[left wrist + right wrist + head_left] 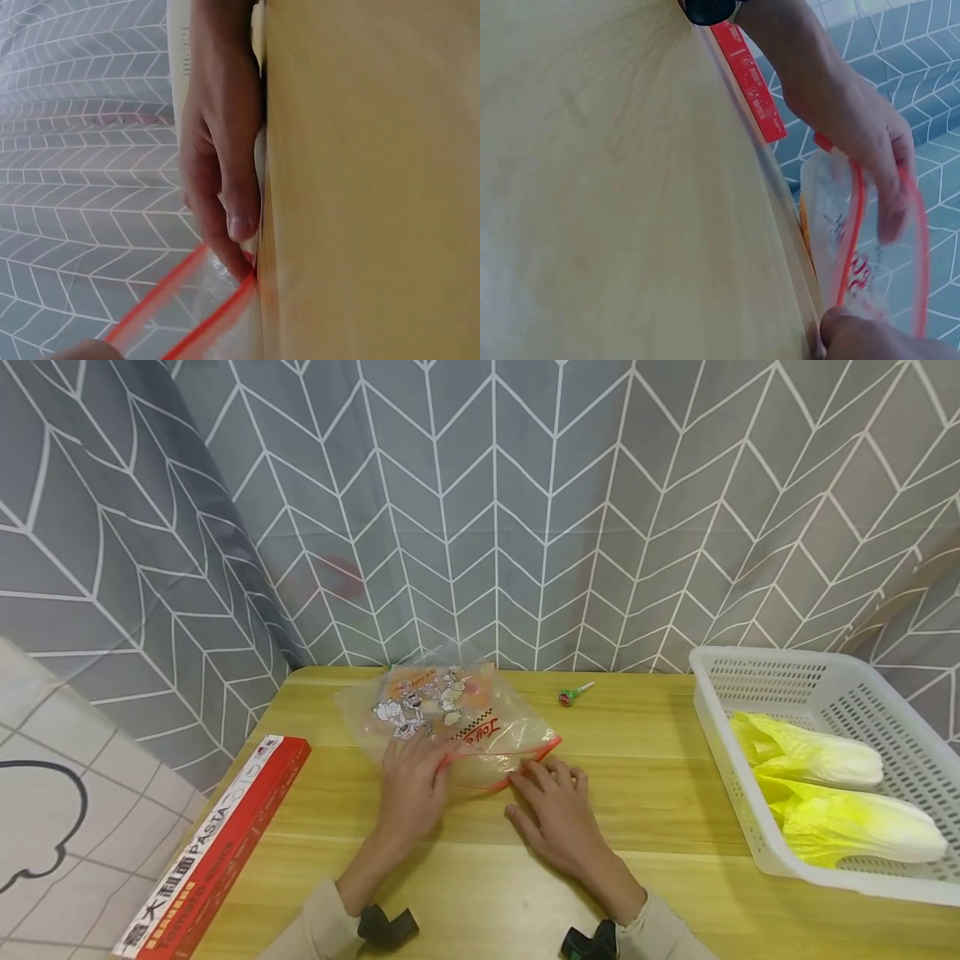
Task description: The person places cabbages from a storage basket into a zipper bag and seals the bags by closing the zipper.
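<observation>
The plastic bag (472,714) lies on the bench (645,777), partly under the left hand (408,789), which rests on it with loosely extended fingers. The right hand (555,814), thumb spread, touches its red rim (551,747).

Both hands (411,785) (557,814) palms down, slightly apart

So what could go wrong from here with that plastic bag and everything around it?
The plastic bag looks limp; its open mouth might flop shut. The lollipop lies loose beyond the right hand, so a sweep could knock it away. The pasta box lies along the table's left edge and might get nudged off.
</observation>
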The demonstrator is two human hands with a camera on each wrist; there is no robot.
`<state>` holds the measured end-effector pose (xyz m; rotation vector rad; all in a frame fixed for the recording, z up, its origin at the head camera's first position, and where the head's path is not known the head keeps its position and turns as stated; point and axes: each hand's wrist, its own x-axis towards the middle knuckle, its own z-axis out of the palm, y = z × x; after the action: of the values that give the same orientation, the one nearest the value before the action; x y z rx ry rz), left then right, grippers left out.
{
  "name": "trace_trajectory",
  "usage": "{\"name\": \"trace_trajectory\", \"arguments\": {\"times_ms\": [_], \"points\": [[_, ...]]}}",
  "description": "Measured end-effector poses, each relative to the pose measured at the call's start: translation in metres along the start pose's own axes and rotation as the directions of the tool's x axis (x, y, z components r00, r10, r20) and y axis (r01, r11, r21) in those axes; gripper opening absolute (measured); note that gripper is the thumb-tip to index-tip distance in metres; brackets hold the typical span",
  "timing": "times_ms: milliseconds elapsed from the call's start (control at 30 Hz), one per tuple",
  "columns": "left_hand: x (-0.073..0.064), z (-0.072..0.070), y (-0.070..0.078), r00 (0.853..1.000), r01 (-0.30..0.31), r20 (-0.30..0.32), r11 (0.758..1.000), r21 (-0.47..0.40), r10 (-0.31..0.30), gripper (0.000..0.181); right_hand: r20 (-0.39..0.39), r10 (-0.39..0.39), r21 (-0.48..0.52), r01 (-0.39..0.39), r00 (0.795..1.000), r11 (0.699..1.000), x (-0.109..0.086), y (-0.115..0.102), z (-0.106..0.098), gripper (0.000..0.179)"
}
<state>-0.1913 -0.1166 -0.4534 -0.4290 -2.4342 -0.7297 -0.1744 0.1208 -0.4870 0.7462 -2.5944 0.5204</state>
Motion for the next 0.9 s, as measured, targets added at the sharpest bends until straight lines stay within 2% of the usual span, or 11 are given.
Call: {"name": "trace_trajectory", "arguments": {"times_ms": [67,167,267,400,567,667,767,900], "points": [[-0.0016,0.0019,0.0008,0.999,0.008,0.047,1.0,0.014,-0.009,0.032,0.002,0.009,-0.013,-0.009,1.0,1.0,-0.0004,0.0007,-0.0002,0.045],[-0.0045,0.0029,0.0022,0.991,0.052,0.124,0.998,0.041,-0.056,0.044,0.005,0.006,-0.017,-0.005,1.0,1.0,-0.0005,0.0017,-0.0002,0.047],[-0.0063,0.0031,0.0021,0.983,0.091,0.155,0.994,0.056,-0.099,0.051,0.021,-0.007,0.005,0.007,1.0,1.0,-0.0004,0.0024,-0.0004,0.048],[-0.0054,0.0023,0.0013,0.989,0.103,0.108,0.995,0.01,-0.104,0.046,0.064,-0.006,0.048,0.003,0.998,0.999,-0.001,0.0025,-0.0009,0.051],[-0.0031,0.0016,-0.001,0.995,0.103,0.023,0.985,-0.14,-0.101,0.035,0.1,0.025,0.076,-0.032,0.995,0.997,-0.0024,0.0018,-0.0005,0.055],[-0.0026,0.0028,-0.0034,0.99,0.138,-0.006,0.96,-0.245,-0.143,0.026,0.106,0.034,0.092,-0.044,0.994,0.995,-0.0022,0.0025,-0.0005,0.056],[-0.002,0.0045,-0.0051,0.98,0.181,-0.019,0.924,-0.336,-0.199,0.02,0.107,0.04,0.109,-0.052,0.993,0.993,-0.0016,0.0034,-0.0012,0.056],[-0.0027,0.0066,-0.007,0.969,0.219,-0.021,0.897,-0.384,-0.246,0.017,0.096,0.034,0.123,-0.046,0.995,0.991,-0.0011,0.0037,-0.0028,0.055]]}}
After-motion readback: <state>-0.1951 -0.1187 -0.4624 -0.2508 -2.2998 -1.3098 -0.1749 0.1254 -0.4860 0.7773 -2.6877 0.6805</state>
